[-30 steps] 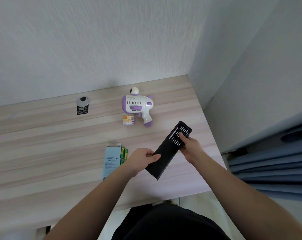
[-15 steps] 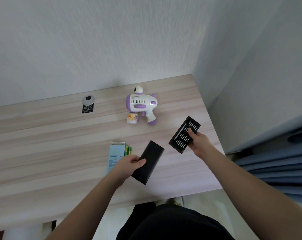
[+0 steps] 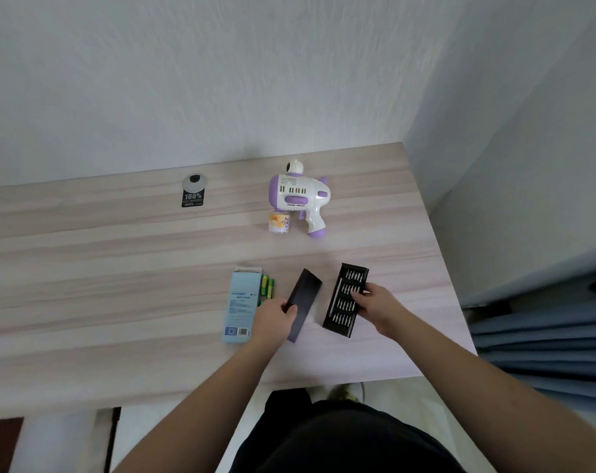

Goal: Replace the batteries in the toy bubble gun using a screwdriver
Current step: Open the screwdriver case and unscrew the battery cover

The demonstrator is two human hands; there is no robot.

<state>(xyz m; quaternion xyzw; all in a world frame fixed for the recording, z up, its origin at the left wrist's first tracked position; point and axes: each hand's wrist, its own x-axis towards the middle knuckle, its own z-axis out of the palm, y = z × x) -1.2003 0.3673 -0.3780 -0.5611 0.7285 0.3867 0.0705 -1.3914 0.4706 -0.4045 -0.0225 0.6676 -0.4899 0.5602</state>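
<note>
A white and purple toy bubble gun (image 3: 300, 196) lies on the wooden table (image 3: 119, 268) near the far wall, with a small yellow bubble bottle (image 3: 279, 223) under its barrel. My left hand (image 3: 272, 319) grips the black sleeve (image 3: 305, 298) of the screwdriver set. My right hand (image 3: 380, 307) holds the black bit tray (image 3: 346, 298), which lies flat with rows of bits showing. Green batteries (image 3: 267, 287) lie beside a light blue battery box (image 3: 241, 303), left of the sleeve.
A round cable grommet with a black label (image 3: 194, 192) sits at the back of the table. The table ends at a wall corner on the right, where blue curtain folds (image 3: 545, 343) hang. The front edge is close to my body.
The bit tray has slid fully out of the sleeve. My hands have moved apart and lowered both parts onto the table, sleeve on the left, tray on the right.
</note>
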